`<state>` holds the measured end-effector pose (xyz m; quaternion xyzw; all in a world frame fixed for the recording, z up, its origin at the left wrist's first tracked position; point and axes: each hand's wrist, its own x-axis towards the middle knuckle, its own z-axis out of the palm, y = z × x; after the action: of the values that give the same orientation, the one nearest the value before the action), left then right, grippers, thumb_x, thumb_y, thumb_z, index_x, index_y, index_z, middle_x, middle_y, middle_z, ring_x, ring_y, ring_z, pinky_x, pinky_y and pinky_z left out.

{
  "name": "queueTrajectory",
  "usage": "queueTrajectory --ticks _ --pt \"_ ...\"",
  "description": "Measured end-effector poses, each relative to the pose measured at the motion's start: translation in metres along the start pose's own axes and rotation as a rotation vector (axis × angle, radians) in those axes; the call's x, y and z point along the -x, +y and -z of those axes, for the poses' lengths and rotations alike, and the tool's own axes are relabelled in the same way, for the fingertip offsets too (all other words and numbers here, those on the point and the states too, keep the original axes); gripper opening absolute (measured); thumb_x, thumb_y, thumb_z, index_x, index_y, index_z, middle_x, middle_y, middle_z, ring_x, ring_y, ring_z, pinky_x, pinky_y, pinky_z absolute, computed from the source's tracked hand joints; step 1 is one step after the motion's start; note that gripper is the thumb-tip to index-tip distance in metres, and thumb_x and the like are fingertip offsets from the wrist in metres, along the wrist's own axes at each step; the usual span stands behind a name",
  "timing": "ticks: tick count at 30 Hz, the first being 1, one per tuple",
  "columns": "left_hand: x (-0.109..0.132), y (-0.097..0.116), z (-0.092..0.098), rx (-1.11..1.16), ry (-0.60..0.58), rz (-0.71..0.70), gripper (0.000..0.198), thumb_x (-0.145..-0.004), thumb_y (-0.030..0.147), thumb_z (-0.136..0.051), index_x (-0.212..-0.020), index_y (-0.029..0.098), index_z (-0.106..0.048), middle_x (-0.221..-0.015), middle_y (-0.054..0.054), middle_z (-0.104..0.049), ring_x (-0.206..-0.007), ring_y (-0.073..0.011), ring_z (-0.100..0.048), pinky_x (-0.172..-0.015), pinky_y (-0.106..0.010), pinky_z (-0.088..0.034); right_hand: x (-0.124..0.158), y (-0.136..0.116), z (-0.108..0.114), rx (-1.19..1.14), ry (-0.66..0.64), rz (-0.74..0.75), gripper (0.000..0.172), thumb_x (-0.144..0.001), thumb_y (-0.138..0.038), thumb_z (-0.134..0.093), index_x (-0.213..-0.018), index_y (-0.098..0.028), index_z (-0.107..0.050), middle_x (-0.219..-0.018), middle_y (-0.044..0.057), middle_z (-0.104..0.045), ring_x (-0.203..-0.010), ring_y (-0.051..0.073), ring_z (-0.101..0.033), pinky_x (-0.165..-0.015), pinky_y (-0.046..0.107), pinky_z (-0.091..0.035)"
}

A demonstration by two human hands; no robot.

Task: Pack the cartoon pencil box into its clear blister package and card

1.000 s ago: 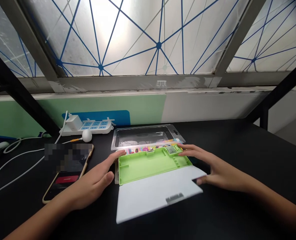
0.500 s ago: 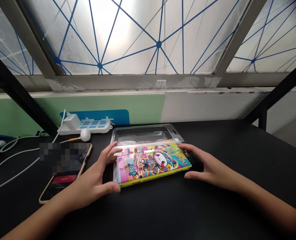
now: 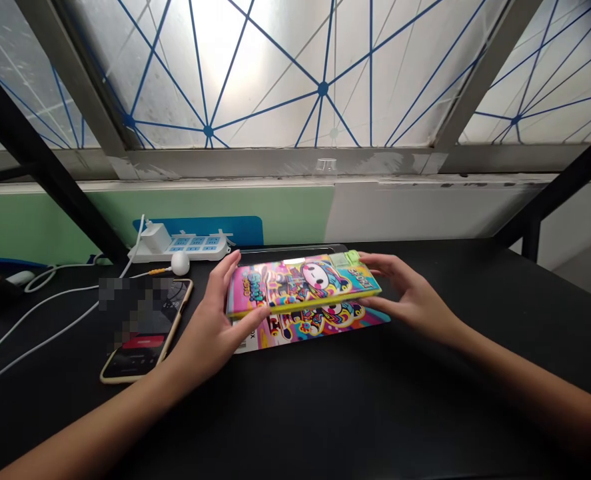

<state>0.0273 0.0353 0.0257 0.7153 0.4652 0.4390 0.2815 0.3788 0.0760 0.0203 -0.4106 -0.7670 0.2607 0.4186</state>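
A flat, brightly printed pencil case point(image 3: 305, 280) with a cartoon figure and a yellow-green edge is raised off the table, tilted toward me. My left hand point(image 3: 220, 307) grips its left end, thumb along the front edge and fingers behind. At the other end my right hand point(image 3: 410, 293) holds it, thumb low at the front corner and fingers at the back. Beneath the case lies a printed card point(image 3: 315, 327) with similar artwork, partly covered. Just behind, the rim of a clear plastic tray point(image 3: 295, 252) shows; most of it is hidden by the case.
A phone point(image 3: 148, 333) lies left of my left hand. Behind it are a white power strip point(image 3: 185, 247) with a plugged-in adapter, a round white device point(image 3: 180, 263) and loose white cables point(image 3: 40, 313). The black table point(image 3: 325, 413) meets a wall under a window; black frame bars slant on both sides.
Both hands have lifted the pencil case up and away from me, uncovering the printed card underneath. My right hand has closed on its end. The view has shifted slightly.
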Motion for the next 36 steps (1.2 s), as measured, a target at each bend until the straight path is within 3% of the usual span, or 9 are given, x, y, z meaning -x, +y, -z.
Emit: queueTrajectory --ticks 4,10,15,18,21,26,29,32,36 --pt "-0.04 0.008 -0.005 -0.203 0.103 -0.028 0.085 -0.088 0.042 -0.072 -0.156 0.026 -0.023 -0.168 -0.012 -0.025 -0.155 -0.0334 -0.022 -0.125 -0.053 -0.026 -0.042 0.008 -0.006 -0.022 0.062 0.049 0.058 -0.08 -0.043 -0.081 -0.129 -0.025 -0.055 -0.142 0.012 -0.058 -0.131 0.033 -0.056 -0.111 0.054 -0.046" --pt "-0.076 -0.009 -0.015 -0.423 -0.111 0.097 0.064 -0.098 0.04 -0.06 -0.151 0.014 -0.035 -0.164 -0.024 -0.031 -0.156 -0.0347 -0.02 -0.122 -0.06 -0.023 -0.054 0.035 -0.024 -0.014 0.1 -0.052 0.062 -0.086 -0.052 -0.072 -0.136 -0.023 -0.049 -0.139 0.015 -0.063 -0.127 0.033 -0.06 -0.107 0.053 -0.049" --pt "-0.077 -0.017 -0.021 -0.628 -0.225 0.083 0.056 -0.103 0.049 -0.048 -0.15 0.02 -0.04 -0.164 -0.021 -0.032 -0.156 -0.0384 -0.014 -0.115 -0.078 -0.008 -0.039 0.042 -0.032 0.086 0.113 -0.13 0.061 -0.085 -0.054 -0.072 -0.134 -0.023 -0.052 -0.142 0.015 -0.062 -0.132 0.033 -0.058 -0.109 0.052 -0.049" --pt "-0.072 -0.022 -0.019 -0.677 -0.218 0.073 0.057 -0.104 0.049 -0.044 -0.153 0.018 -0.039 -0.167 -0.022 -0.026 -0.156 -0.0394 -0.016 -0.118 -0.068 -0.023 -0.037 0.039 -0.03 0.16 0.06 -0.108 0.061 -0.086 -0.055 -0.07 -0.135 -0.022 -0.053 -0.144 0.017 -0.061 -0.132 0.035 -0.058 -0.107 0.054 -0.05" --pt "-0.065 -0.028 -0.017 -0.777 -0.214 0.049 0.053 -0.106 0.043 -0.039 -0.15 0.013 -0.043 -0.164 -0.022 -0.033 -0.153 -0.0375 -0.025 -0.116 -0.056 -0.036 -0.038 0.04 -0.03 0.311 -0.001 -0.04 0.049 -0.092 -0.053 -0.062 -0.129 -0.021 -0.06 -0.145 0.018 -0.06 -0.138 0.036 -0.052 -0.109 0.059 -0.046" --pt "-0.053 -0.028 -0.021 -0.959 -0.22 0.027 0.052 -0.108 0.043 -0.03 -0.15 0.018 -0.045 -0.16 -0.019 -0.042 -0.149 -0.0398 -0.035 -0.113 -0.068 -0.031 -0.036 0.038 -0.03 0.539 -0.031 0.133 0.037 -0.1 -0.045 -0.05 -0.124 -0.021 -0.064 -0.157 0.017 -0.046 -0.148 0.036 -0.037 -0.114 0.064 -0.034" --pt "-0.048 -0.022 -0.025 -1.021 -0.187 -0.036 0.065 -0.105 0.056 -0.033 -0.159 0.019 -0.033 -0.165 -0.022 -0.029 -0.151 -0.0424 -0.029 -0.113 -0.069 -0.028 -0.03 0.023 -0.032 0.653 -0.036 0.289 0.038 -0.099 -0.042 -0.054 -0.132 -0.023 -0.061 -0.166 0.015 -0.032 -0.151 0.037 -0.031 -0.116 0.066 -0.028" --pt "-0.043 -0.017 -0.029 -1.009 -0.158 -0.142 0.073 -0.102 0.063 -0.037 -0.163 0.026 -0.02 -0.17 -0.019 -0.015 -0.155 -0.0394 -0.021 -0.115 -0.063 -0.029 -0.019 0.001 -0.041 0.616 -0.212 0.484 0.041 -0.096 -0.042 -0.06 -0.133 -0.025 -0.062 -0.162 0.014 -0.04 -0.147 0.037 -0.039 -0.114 0.061 -0.034" --pt "-0.04 -0.016 -0.036 -1.05 -0.258 -0.151 0.07 -0.102 0.06 -0.042 -0.161 0.025 -0.03 -0.166 -0.02 -0.028 -0.152 -0.042 -0.027 -0.116 -0.061 -0.03 -0.007 -0.019 -0.056 0.48 -0.56 0.554 0.049 -0.098 -0.048 -0.058 -0.142 -0.025 -0.058 -0.156 0.012 -0.049 -0.144 0.033 -0.045 -0.116 0.055 -0.038"
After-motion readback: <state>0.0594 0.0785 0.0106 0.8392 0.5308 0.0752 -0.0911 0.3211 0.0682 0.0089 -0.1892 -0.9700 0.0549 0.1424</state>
